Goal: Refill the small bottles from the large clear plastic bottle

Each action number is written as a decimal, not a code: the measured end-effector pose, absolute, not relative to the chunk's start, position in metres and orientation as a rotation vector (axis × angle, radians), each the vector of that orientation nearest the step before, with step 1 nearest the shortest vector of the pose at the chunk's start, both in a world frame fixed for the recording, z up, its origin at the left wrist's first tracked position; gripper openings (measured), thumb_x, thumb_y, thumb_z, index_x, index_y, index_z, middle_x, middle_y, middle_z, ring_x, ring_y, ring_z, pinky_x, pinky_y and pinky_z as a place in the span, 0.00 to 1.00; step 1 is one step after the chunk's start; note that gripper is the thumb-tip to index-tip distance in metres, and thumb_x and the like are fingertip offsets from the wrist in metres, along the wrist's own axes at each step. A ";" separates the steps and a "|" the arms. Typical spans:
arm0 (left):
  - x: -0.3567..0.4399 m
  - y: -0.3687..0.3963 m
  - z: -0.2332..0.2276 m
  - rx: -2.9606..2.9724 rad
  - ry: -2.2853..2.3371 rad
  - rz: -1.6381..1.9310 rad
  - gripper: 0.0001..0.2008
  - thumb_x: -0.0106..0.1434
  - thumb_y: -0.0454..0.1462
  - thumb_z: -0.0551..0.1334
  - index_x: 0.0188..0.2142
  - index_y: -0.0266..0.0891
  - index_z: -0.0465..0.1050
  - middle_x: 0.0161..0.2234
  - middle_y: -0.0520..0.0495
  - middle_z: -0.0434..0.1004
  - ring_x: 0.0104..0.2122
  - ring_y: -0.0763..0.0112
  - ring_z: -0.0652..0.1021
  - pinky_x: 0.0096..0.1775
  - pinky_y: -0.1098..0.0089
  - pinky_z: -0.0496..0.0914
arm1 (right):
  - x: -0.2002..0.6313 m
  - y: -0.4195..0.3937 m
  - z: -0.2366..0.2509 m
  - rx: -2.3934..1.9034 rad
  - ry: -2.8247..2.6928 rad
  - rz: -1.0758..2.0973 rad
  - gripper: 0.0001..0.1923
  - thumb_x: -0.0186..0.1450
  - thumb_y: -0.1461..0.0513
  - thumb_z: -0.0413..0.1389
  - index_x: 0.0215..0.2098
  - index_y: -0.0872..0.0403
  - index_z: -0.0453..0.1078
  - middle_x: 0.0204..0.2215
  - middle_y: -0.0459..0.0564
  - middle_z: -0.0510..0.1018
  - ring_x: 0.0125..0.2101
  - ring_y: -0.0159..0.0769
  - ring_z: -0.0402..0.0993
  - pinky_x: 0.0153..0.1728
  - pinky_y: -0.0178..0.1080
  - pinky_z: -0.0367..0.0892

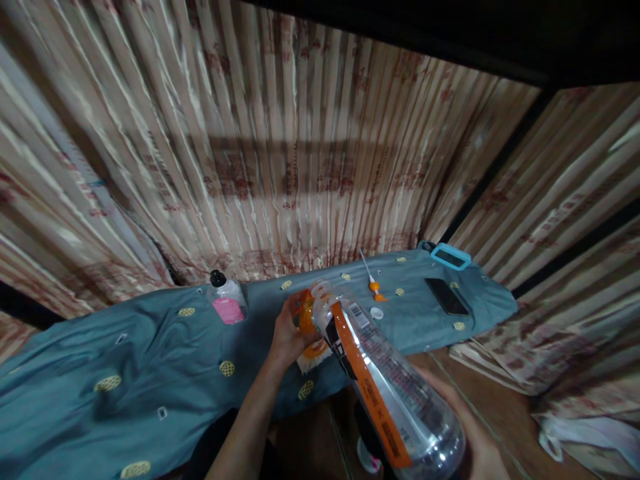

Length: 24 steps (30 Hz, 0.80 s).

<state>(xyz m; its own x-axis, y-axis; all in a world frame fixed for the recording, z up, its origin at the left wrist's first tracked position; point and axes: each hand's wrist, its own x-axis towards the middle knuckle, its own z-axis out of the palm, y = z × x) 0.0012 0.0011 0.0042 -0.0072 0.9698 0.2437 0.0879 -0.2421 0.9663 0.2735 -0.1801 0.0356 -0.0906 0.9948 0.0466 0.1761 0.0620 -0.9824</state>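
Observation:
My right hand [470, 433] grips the base of a large clear plastic bottle [385, 380] with an orange and black label, tilted so its open neck points away from me. My left hand [290, 333] holds an orange and white refill pouch [310, 340] against the bottle's neck. A small white cap [377, 313] lies on the blue cloth [125, 360] just beyond the neck. An orange pump head with a long white tube [373, 280] lies a little farther back.
A small clear bottle with a black cap and pink label [227, 299] stands at the cloth's back edge. A dark phone [447, 296] and a teal-framed item [451, 256] lie to the right. Pleated patterned curtains [300, 147] hang behind. Folded fabric [525, 353] lies right.

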 end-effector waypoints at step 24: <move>-0.001 0.002 0.003 1.478 1.199 1.325 0.43 0.39 0.36 0.80 0.55 0.41 0.68 0.57 0.39 0.75 0.59 0.48 0.76 0.60 0.49 0.72 | 0.266 -0.181 0.046 -1.291 -1.434 1.069 0.52 0.50 0.48 0.74 0.68 0.48 0.60 0.65 0.55 0.72 0.62 0.51 0.72 0.61 0.41 0.68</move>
<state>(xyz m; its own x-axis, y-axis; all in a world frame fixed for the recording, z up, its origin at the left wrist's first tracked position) -0.0010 0.0017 0.0028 0.0022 0.9725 0.2330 0.1347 -0.2312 0.9635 0.2662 -0.1811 0.0464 -0.0478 0.9963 0.0711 0.2164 0.0798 -0.9730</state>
